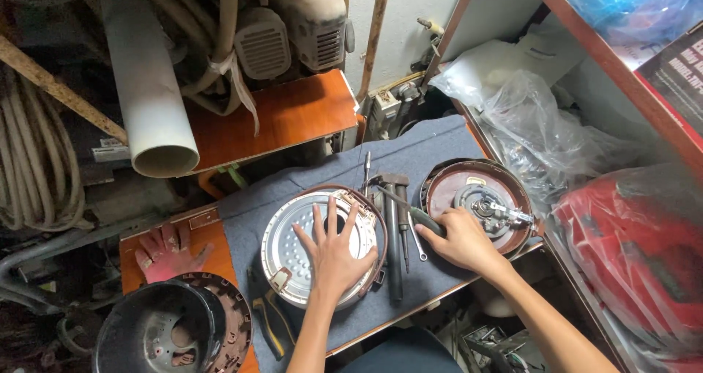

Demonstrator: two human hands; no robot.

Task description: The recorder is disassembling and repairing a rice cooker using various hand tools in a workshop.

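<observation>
**Hands on a dismantled cooker lid and a screwdriver**

The left hand [333, 252] lies flat, fingers spread, palm down on the round metal inner lid [293, 252], pressing rather than grasping. The lid rests face up on the grey cloth [432, 149] covering the workbench, its brown hinged rim toward the upper right.

The right hand [461, 241] is curled around the green-handled screwdriver [423, 218], just right of the lid. The screwdriver's long axis runs diagonally, handle under the hand at lower right, shaft pointing up-left toward the lid's hinge (the tip is hard to make out among the tools).

Between the lid and the right hand several dark tools [395, 234] lie roughly upright in the view, with a small spanner [417, 245] beside them. Farther right of the lid sits the round brown base plate [439, 190], with its metal mechanism at the middle, touching the right hand's knuckles. Left of the lid lie a red work glove [167, 252] and, below it, a black cooker body [157, 333]; yellow-handled pliers [271, 322] lie just below-left of the lid.
</observation>
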